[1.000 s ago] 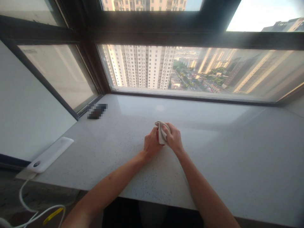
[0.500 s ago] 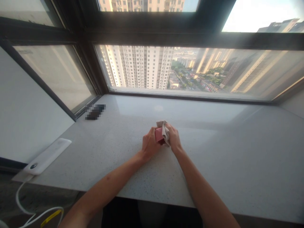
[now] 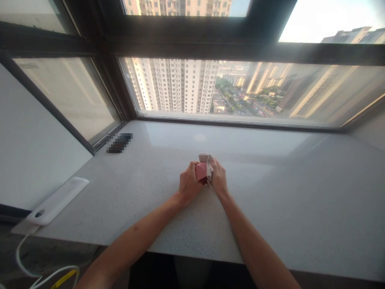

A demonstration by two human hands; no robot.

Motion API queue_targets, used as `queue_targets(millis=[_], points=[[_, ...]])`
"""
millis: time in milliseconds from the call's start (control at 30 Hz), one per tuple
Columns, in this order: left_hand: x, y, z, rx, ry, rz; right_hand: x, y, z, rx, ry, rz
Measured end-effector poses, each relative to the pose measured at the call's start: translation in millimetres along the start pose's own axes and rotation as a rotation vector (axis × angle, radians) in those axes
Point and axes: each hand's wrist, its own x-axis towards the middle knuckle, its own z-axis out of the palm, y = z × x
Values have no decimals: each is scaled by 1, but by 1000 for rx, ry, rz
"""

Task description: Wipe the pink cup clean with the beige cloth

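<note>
A small red box-like object (image 3: 201, 171) with flat faces is held over the middle of the pale speckled sill (image 3: 144, 192). Fingers of my left hand (image 3: 189, 180) wrap round its left side. My right hand (image 3: 219, 176) is closed on a beige cloth (image 3: 208, 166), which is pressed against the right side of the red object. Part of the cloth sticks up past the object's far edge. The fingertips of both hands are partly hidden, and whether the object rests on the sill cannot be made out.
A long white device (image 3: 58, 200) with a white cable (image 3: 19, 257) lies at the left edge of the sill. A blurred dark item (image 3: 119, 143) sits in the far left corner by the window frame (image 3: 180, 119). A yellow strip (image 3: 63, 278) shows at lower left.
The cloth has shifted slightly along the red object's right side, and more of the red face shows. My right hand has moved a little; my left hand keeps its grip.
</note>
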Motion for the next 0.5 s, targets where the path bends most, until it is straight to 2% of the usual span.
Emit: queue_targets(millis=[67, 133, 200, 333, 367, 400, 433, 500], points=[[0, -4, 1, -5, -16, 34, -10, -14, 3, -198, -51, -292], [1, -6, 1, -5, -33, 61, -14, -22, 7, -319, -88, -468], [1, -6, 1, 4, -29, 49, -11, -17, 8, -273, -46, -407], [1, 3, 0, 26, 10, 14, 5, 11, 2, 105, 72, 111], [1, 4, -1, 29, 14, 14, 6, 13, 2, 161, 89, 182], [0, 5, -1, 29, 12, 14, 5, 12, 2, 168, 98, 184], [0, 6, -2, 27, 9, 13, 1, 7, 2, 121, 94, 118], [0, 5, -4, 17, 0, 16, -8, -8, 5, -79, 56, -141]])
